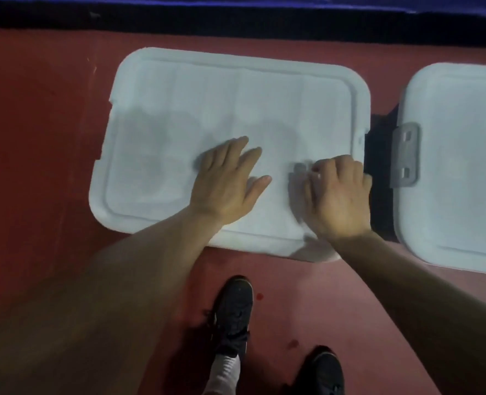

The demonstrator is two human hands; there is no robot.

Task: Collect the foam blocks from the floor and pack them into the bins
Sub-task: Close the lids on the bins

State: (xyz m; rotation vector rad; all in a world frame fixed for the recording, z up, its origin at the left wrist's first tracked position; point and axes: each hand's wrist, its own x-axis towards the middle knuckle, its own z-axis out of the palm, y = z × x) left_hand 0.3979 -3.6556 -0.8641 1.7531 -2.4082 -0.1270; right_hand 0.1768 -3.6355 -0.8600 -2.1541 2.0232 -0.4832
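Bins stand lidded on the red floor (36,166). All positions below are given relative to the main bin (207,95).

Nearest the camera, short of the main bin:
- A black rear shoe (324,372) sits at the lower frame edge.
- A black forward shoe (233,312) points its toe toward the main bin's near edge, apart from it.
- Small dark spots mark the floor between the shoes and the main bin.

Both bare forearms reach over the main bin's near edge.
- The left hand (224,181) lies palm-down on the white lid (156,155), near its centre. Its fingers are straight, spread, and touching the surface.
- The right hand (338,192) is on the same lid by the main bin's right edge. Its fingers are bent at the knuckles with the tips toward the lid. This hand is blurred, so I cannot tell whether it pinches anything.

The lid has rounded corners and a raised rim, and it covers the main bin fully.

To the right of the main bin, across a dark gap, stands a second bin (464,166). It is white-lidded and cut off by the frame edge. A grey latch (405,155) sits on the side facing the main bin.

Beyond the main bin's far edge runs a black band (236,21), then a blue strip (236,0).
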